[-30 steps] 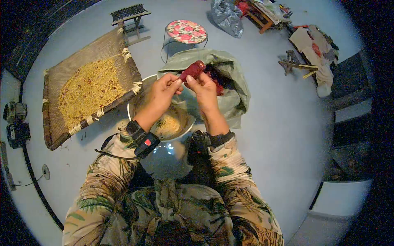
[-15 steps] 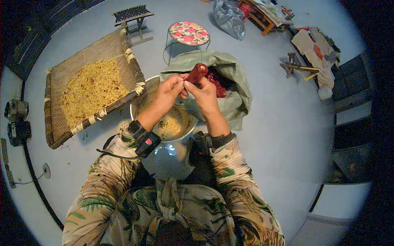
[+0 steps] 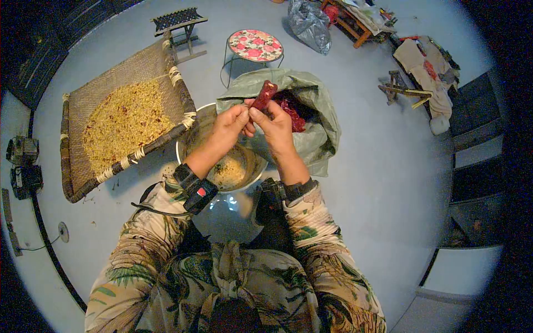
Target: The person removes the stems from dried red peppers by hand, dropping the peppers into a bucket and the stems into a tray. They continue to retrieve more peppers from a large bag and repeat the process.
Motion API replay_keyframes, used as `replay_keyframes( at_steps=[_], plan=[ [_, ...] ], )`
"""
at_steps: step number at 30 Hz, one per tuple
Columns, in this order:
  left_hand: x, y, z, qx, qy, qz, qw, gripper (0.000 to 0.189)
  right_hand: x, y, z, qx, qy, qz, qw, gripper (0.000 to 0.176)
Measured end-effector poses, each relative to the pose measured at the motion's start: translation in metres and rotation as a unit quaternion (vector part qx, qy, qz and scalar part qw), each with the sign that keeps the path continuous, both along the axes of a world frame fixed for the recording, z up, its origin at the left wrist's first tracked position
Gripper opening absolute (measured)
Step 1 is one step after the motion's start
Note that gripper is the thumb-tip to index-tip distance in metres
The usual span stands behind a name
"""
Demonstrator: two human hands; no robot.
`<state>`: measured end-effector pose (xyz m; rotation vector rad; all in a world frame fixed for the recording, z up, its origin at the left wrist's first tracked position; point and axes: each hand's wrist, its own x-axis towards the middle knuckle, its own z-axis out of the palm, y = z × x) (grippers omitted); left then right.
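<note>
A dark red dried chili pepper (image 3: 265, 95) points up and away, pinched at its near end between both hands. My left hand (image 3: 229, 126) closes its thumb and fingers on that end. Against it, thumb to thumb, my right hand (image 3: 274, 126) grips the pepper too, its fingers curled behind. What the fingertips do exactly is too small to see. Below the hands stands a wide metal basin (image 3: 252, 178) with pale yellow seeds (image 3: 229, 171) at its bottom. Just beyond, an open green woven sack (image 3: 325, 125) holds more dark red peppers (image 3: 292, 112).
To the left lies a wood-framed mesh tray (image 3: 72, 139) with yellow seeds and red bits. A floral round stool (image 3: 255, 45) and a folding stool (image 3: 180, 22) stand behind. A grey plastic bag (image 3: 310, 28) and a cloth-covered pile (image 3: 425, 75) are farther off.
The chili pepper has turned slightly in the fingers, its far tip now higher and a bit left. Both hands stay in nearly the same place, still gripping it.
</note>
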<state>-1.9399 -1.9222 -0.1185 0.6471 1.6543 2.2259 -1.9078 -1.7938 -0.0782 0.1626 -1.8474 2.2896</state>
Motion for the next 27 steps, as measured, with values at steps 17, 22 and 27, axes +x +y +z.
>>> replay_keyframes(
  at_steps=[17, 22, 27],
  plan=[
    [0.006, 0.007, 0.001, -0.008, 0.016, 0.059, 0.998, 0.016, -0.008, 0.014, -0.019, 0.12, 0.016, -0.052, 0.991, 0.019],
    [0.005, 0.005, 0.0, -0.048, 0.07, 0.129, 0.988, 0.013, -0.001, 0.006, -0.006, 0.027, -0.017, -0.026, 0.999, 0.034],
    [0.009, -0.003, 0.007, -0.196, 0.118, 0.131, 0.965, 0.021, -0.014, 0.016, -0.029, 0.081, -0.013, -0.076, 0.994, 0.024]
  ],
)
